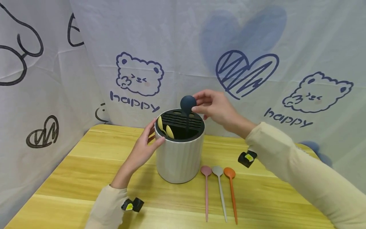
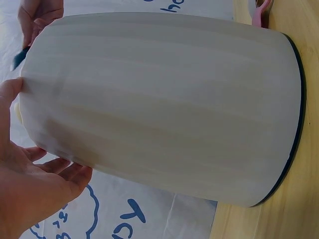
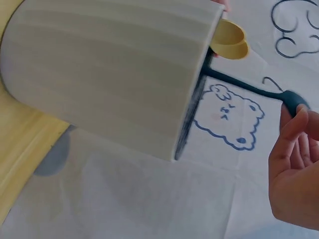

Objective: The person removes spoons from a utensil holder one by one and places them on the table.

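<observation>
Head view: largest item is the white cloth backdrop point(image 1: 188, 35), printed with bears, hearts and the word "happy", hanging behind the wood-grain table point(image 1: 85, 178). Next, the white ribbed holder point(image 1: 179, 162), upright on the table between my forearms. Its black slotted top point(image 1: 181, 119) has parallel bars at the back and a wider opening at the front. My left hand point(image 1: 143, 146) grips the holder's upper left side, thumb at the rim, fingers spread and bent around the wall. My right hand point(image 1: 214, 106) is nearly closed above the right edge, thumb and fingertips pinching the bowl of a dark blue spoon point(image 1: 188, 104). That spoon stands bowl up, handle running down into the front opening; lower end hidden. Three spoons lie side by side on the table, near the holder's base at front right, bowls away from me: orange point(image 1: 229, 172) rightmost, grey point(image 1: 217, 171) in the middle, pink point(image 1: 206, 170) leftmost. Smallest visible: two yellow utensil heads point(image 1: 170, 131) projecting from the opening's left part, near my left thumb.
</observation>
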Motion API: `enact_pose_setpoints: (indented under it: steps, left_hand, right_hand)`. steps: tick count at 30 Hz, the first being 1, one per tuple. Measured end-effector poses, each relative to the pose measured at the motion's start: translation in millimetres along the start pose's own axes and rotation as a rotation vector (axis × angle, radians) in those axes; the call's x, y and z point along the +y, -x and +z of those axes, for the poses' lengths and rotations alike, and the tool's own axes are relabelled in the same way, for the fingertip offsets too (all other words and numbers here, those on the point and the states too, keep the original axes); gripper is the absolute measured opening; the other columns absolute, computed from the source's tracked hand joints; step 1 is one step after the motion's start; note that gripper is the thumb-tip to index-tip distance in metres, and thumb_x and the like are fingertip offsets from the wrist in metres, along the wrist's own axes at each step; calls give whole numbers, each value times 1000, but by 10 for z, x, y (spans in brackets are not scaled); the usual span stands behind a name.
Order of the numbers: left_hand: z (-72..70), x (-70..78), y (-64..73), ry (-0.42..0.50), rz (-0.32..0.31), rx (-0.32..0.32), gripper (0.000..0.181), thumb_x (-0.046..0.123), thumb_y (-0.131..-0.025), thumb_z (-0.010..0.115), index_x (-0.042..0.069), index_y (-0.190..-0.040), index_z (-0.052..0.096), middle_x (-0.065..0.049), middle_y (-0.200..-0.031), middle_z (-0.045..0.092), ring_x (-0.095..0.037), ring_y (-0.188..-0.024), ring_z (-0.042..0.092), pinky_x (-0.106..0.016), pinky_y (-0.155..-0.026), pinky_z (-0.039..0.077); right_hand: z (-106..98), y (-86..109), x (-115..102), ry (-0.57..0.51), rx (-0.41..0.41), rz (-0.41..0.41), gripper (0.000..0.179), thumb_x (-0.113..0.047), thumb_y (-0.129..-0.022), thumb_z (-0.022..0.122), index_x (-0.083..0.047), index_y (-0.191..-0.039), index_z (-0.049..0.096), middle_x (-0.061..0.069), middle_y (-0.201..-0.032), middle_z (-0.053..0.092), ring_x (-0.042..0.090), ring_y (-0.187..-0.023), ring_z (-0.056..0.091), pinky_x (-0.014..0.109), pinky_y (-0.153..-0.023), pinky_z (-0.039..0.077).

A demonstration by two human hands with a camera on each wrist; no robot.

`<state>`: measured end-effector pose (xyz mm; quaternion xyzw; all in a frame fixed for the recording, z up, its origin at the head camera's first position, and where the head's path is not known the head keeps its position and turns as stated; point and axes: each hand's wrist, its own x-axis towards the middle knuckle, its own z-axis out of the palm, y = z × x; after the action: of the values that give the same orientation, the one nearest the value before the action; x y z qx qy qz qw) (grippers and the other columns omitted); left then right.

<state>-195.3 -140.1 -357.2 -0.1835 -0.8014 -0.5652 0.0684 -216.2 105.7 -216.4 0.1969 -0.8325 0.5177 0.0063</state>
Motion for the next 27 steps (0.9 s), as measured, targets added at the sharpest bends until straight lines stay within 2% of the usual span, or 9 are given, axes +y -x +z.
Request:
enact_pose_setpoints:
  steps: [4, 11, 16, 21, 27]
  left_hand:
    - [3, -9, -5, -1, 3, -2, 72, 28, -97, 56, 11, -155, 17, -13, -158, 21, -32, -141, 25, -49, -112, 26]
    - [-4, -6, -3, -3, -1, -1, 72, 29, -97, 56, 11, -155, 17, -13, -158, 20, -32, -142, 25, -49, -112, 26]
    - [-10, -7, -3, -2, 3, 1, 72, 28, -97, 56, 10, -155, 17, -13, -158, 21, -32, -141, 25, -49, -112, 26]
    - [-3, -21, -13, -1, 17, 13, 72, 25, -97, 57, 7, -154, 18, -14, -157, 22, -32, -141, 27, -49, -112, 27]
    - [0, -29, -15, -1, 22, 15, 71, 25, -97, 57, 8, -154, 19, -13, -157, 23, -31, -141, 27, -49, -112, 27]
  right_hand:
    - [-65, 13, -30, -42, 28, -35, 30, 1, -87, 69, 3, -116, 62, 14, -96, 67, 19, -78, 63, 25, -59, 52]
    - [-189, 56, -136, -66, 76, -109, 32, -1, -86, 70, 5, -116, 62, 8, -92, 68, 18, -78, 63, 25, -59, 52]
    - [-275, 95, -223, -148, 114, -167, 31, -1, -85, 72, 5, -114, 64, 2, -86, 69, 19, -77, 62, 25, -58, 51]
    - [-361, 129, -293, -272, 144, -241, 26, 2, -83, 72, 1, -108, 68, 4, -85, 70, 19, -72, 61, 25, -55, 50]
    - [-455, 178, -355, -391, 177, -248, 28, 5, -83, 71, -2, -109, 68, 8, -89, 68, 19, -76, 62, 23, -56, 51]
